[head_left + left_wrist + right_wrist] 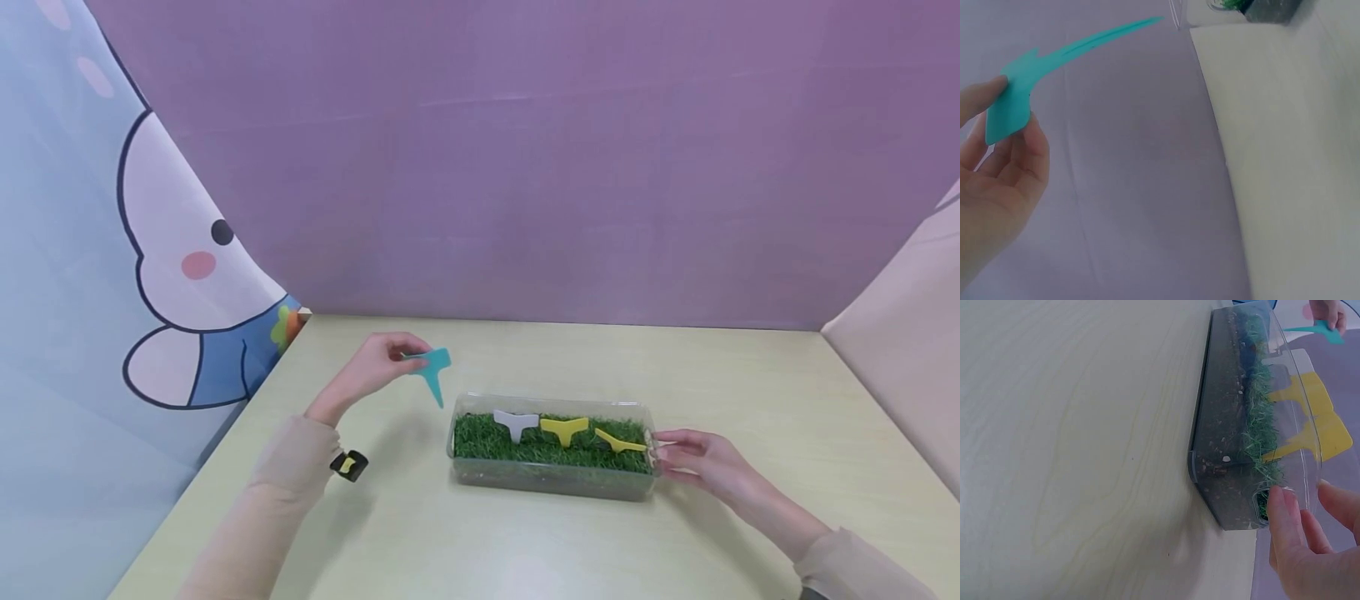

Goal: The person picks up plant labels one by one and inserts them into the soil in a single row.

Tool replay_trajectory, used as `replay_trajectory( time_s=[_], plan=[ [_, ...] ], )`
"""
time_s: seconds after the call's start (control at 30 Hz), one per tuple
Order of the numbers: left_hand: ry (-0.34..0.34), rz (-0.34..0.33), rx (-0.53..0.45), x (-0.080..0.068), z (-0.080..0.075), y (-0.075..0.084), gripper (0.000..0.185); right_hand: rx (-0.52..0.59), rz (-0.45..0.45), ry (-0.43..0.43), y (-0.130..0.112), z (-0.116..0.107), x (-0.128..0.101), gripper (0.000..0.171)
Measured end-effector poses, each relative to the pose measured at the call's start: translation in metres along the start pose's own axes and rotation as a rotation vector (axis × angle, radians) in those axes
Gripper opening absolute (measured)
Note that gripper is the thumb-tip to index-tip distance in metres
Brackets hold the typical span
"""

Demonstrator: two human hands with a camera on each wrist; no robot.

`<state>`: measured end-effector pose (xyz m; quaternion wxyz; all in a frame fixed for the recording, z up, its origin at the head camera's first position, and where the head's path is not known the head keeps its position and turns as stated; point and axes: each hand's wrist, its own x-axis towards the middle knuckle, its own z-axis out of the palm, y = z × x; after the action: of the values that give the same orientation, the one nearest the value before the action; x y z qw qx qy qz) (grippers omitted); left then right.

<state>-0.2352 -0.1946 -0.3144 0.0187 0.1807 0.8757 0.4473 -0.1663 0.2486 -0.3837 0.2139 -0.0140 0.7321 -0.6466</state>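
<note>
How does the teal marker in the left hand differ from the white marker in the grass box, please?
The teal marker is held in the air, pinched by the left hand; the white marker stands stuck in the grass of the clear box. The teal marker's pointed stake shows in full, while the white marker's is mostly buried. They differ in colour. Both share a T-shape.

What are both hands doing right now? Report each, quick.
Left hand: pinches the teal plant label, held above the table.
Right hand: open, straight fingers touching the end of the clear grass box.
</note>
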Motion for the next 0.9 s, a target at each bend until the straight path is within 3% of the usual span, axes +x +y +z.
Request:
replay_trajectory(
  time_s=[0.43,0.9],
  plan=[
    [-0.052,0.050,-0.026,0.000,0.015,0.017,0.015,0.008,-0.018,-0.019,-0.002,0.001,-0.002,0.053],
    [-0.151,0.092,-0.082,0.004,0.036,0.010,0.013,0.015,-0.018,-0.020,-0.002,0.002,-0.002,0.054]
  ],
)
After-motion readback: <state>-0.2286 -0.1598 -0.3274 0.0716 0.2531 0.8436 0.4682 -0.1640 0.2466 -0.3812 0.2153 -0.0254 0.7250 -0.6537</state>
